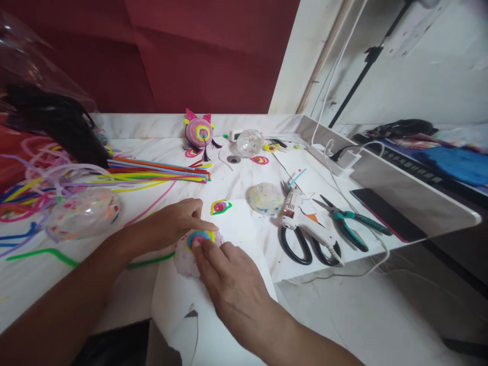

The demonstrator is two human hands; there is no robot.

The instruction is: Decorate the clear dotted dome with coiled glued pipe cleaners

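In front of me a clear plastic dome [183, 265] sits on a white paper sheet [244, 239]. On top of it is a pipe-cleaner coil [199, 238] with pink, blue and yellow rings. My left hand [177, 219] comes from the far side, its bent fingers closed on the coil's yellow edge. My right hand [234, 277] pinches and presses the coil's near side with thumb and fingers. Both hands partly cover the coil and dome. Just beyond lies a finished eye-shaped piece [221, 206] of yellow, green, white and pink pipe cleaner.
Bundled pipe cleaners [160, 173] and another clear dome [89, 212] lie left. A pink pipe-cleaner ball figure [200, 131] stands at the back. To the right are a third dome [265, 198], glue gun [305, 218], black-handled scissors [295, 246], pliers [348, 221] and a phone [387, 213].
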